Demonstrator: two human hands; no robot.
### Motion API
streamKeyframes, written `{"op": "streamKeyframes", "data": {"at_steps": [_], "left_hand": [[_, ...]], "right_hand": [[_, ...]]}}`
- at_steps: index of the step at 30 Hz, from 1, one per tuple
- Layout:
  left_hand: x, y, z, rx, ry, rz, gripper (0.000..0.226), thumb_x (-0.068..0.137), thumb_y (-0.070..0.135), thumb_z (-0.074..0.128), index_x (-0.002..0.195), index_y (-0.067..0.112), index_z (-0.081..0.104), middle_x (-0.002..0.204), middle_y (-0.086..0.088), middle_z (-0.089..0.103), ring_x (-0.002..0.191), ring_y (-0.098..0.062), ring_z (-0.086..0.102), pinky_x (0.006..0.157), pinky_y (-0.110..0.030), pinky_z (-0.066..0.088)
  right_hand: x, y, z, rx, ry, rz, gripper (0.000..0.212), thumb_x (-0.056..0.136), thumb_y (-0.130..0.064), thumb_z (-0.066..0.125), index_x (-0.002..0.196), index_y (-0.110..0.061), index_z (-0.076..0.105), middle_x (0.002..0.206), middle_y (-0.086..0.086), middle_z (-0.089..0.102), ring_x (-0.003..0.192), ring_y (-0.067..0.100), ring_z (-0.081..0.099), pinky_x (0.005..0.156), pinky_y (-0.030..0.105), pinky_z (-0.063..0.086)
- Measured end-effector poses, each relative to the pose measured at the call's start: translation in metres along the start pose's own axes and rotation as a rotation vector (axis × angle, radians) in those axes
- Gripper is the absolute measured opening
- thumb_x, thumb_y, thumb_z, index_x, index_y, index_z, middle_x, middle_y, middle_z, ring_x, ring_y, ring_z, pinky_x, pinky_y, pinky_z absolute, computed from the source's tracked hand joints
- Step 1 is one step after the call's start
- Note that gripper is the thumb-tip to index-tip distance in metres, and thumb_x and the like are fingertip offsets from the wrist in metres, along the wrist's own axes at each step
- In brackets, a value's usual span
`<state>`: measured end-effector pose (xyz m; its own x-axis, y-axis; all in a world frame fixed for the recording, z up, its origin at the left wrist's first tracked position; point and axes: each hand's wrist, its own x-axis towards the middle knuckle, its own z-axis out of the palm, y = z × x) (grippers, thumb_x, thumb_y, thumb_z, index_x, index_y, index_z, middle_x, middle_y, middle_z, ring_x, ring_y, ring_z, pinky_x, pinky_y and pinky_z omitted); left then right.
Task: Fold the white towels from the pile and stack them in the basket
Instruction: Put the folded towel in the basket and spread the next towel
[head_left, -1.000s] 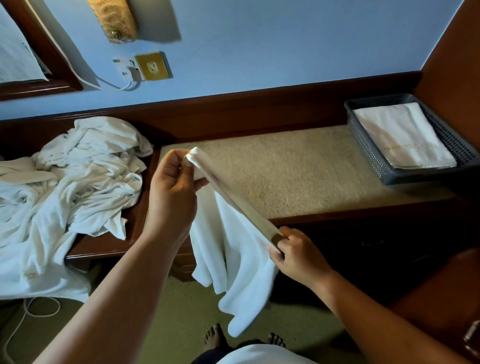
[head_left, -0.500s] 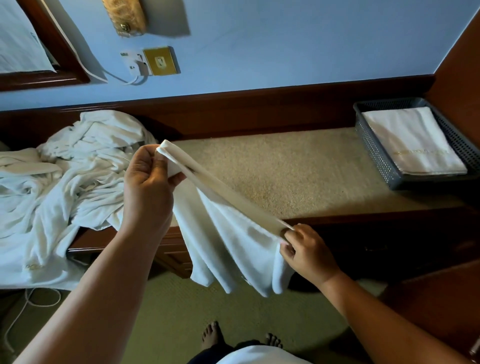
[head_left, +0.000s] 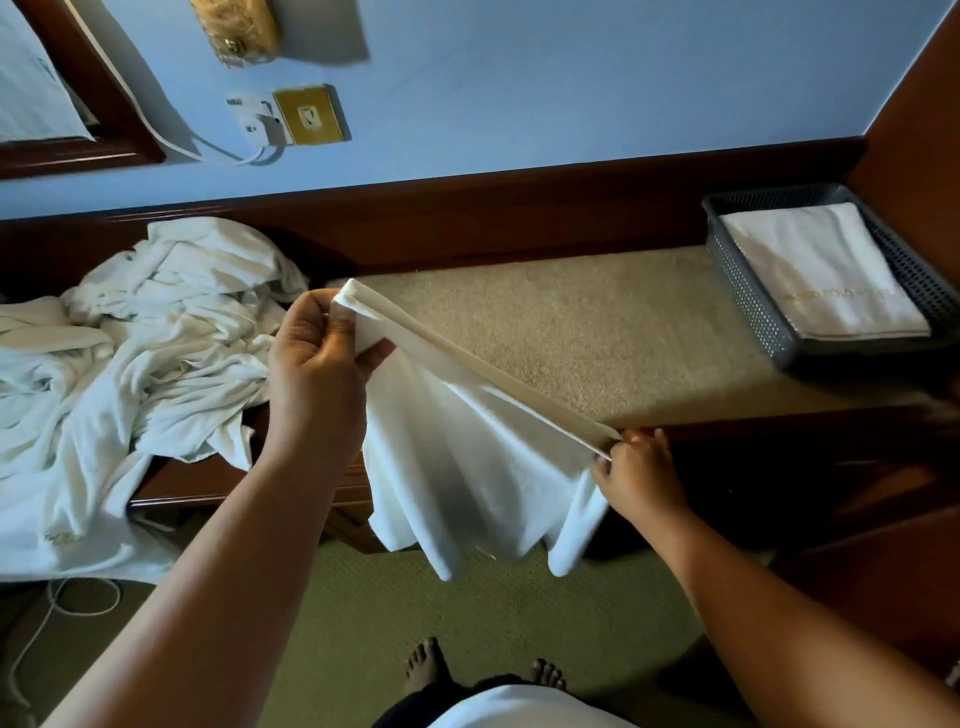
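Observation:
A white towel (head_left: 467, 467) hangs in the air in front of the bench, its top edge stretched taut between my hands. My left hand (head_left: 317, 379) pinches the far upper corner, and my right hand (head_left: 636, 475) pinches the near corner, lower and to the right. The towel's loose folds droop below the bench edge. A crumpled pile of white towels (head_left: 156, 353) lies at the left. At the far right stands a dark mesh basket (head_left: 748, 296) with a folded white towel (head_left: 826, 270) lying flat inside it.
A beige padded bench top (head_left: 597, 322) runs between the pile and the basket, backed by dark wood panelling. A wall socket with a white plug and cable (head_left: 260, 130) sits above. My bare feet (head_left: 426, 670) stand on green carpet; a white cord lies on the floor at the left.
My hands have drawn further apart, the left moving left and the right moving right, stretching the towel's top edge longer. The hanging folds have spread wider and lifted.

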<state>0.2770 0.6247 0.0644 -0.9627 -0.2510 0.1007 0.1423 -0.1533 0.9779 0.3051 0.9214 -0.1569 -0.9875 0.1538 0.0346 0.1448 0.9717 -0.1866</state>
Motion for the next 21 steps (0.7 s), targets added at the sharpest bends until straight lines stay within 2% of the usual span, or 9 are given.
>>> {"op": "streamKeyframes", "data": {"at_steps": [3,6,9,11,12,13,15,18,21], "left_hand": [[0.003,0.001,-0.002,-0.082,0.138,-0.097,0.028,0.108,0.012,0.040,0.088,0.020,0.058,0.096,-0.002,0.059,0.095,-0.015,0.058,0.091,-0.043,0.058],[0.010,0.002,-0.006,-0.184,0.213,-0.179,0.023,0.108,0.012,0.038,0.096,0.016,0.057,0.108,-0.011,0.057,0.103,-0.023,0.057,0.089,-0.046,0.059],[0.006,0.004,-0.003,-0.203,0.114,-0.168,0.022,0.107,0.009,0.041,0.095,0.017,0.057,0.098,-0.008,0.059,0.091,-0.019,0.061,0.086,-0.049,0.059],[-0.001,0.006,0.003,-0.123,0.010,-0.125,0.024,0.106,0.009,0.043,0.091,0.018,0.058,0.088,-0.002,0.061,0.084,-0.014,0.063,0.080,-0.044,0.060],[-0.005,0.006,0.007,-0.066,-0.040,-0.097,0.025,0.106,0.009,0.043,0.090,0.019,0.059,0.084,0.001,0.062,0.080,-0.012,0.064,0.077,-0.041,0.059],[-0.009,0.007,0.011,-0.015,-0.089,-0.071,0.026,0.106,0.009,0.042,0.089,0.019,0.059,0.080,0.003,0.062,0.077,-0.011,0.063,0.075,-0.039,0.059],[-0.018,0.007,0.019,0.060,-0.182,-0.024,0.024,0.105,0.010,0.044,0.087,0.017,0.058,0.077,0.002,0.060,0.075,-0.012,0.062,0.071,-0.035,0.057],[-0.030,0.009,0.029,0.138,-0.273,0.015,0.021,0.106,0.010,0.044,0.090,0.010,0.057,0.078,-0.002,0.062,0.076,-0.018,0.065,0.072,-0.036,0.058],[-0.033,0.012,0.031,0.226,-0.290,0.048,0.020,0.107,0.005,0.042,0.094,0.004,0.057,0.076,0.000,0.066,0.076,-0.019,0.070,0.072,-0.037,0.060]], "right_hand": [[0.000,0.013,0.010,0.017,-0.119,0.118,0.022,0.084,-0.015,0.067,0.075,0.003,0.073,0.083,0.022,0.066,0.079,0.040,0.066,0.102,0.052,0.039],[-0.002,0.014,0.010,0.082,-0.139,0.096,0.023,0.087,-0.015,0.064,0.076,0.003,0.071,0.088,0.021,0.066,0.082,0.040,0.065,0.094,0.046,0.043],[-0.003,-0.005,0.006,0.099,-0.391,0.177,0.033,0.094,-0.037,0.053,0.094,-0.010,0.071,0.104,0.013,0.069,0.096,0.035,0.065,0.092,0.039,0.049],[-0.008,-0.023,0.002,0.085,-0.597,0.233,0.048,0.090,-0.056,0.053,0.109,-0.014,0.067,0.117,0.010,0.066,0.106,0.033,0.064,0.097,0.044,0.050],[-0.011,-0.035,0.000,0.117,-0.617,0.228,0.060,0.084,-0.064,0.058,0.118,-0.014,0.064,0.124,0.009,0.062,0.110,0.033,0.062,0.098,0.046,0.050],[-0.014,-0.048,-0.004,0.215,-0.546,0.205,0.071,0.079,-0.067,0.063,0.126,-0.014,0.060,0.131,0.009,0.056,0.114,0.032,0.061,0.099,0.044,0.050],[-0.021,-0.078,-0.021,0.505,-0.259,0.114,0.078,0.074,-0.060,0.075,0.132,-0.014,0.052,0.134,0.007,0.047,0.113,0.026,0.058,0.097,0.036,0.050],[-0.023,-0.109,-0.050,0.733,0.182,-0.104,0.057,0.076,-0.049,0.074,0.117,-0.013,0.056,0.131,0.005,0.043,0.114,0.019,0.052,0.094,0.030,0.048],[-0.023,-0.119,-0.074,0.949,0.350,-0.265,0.036,0.085,-0.035,0.068,0.106,-0.008,0.057,0.134,0.007,0.045,0.131,0.016,0.044,0.108,0.025,0.036]]}}
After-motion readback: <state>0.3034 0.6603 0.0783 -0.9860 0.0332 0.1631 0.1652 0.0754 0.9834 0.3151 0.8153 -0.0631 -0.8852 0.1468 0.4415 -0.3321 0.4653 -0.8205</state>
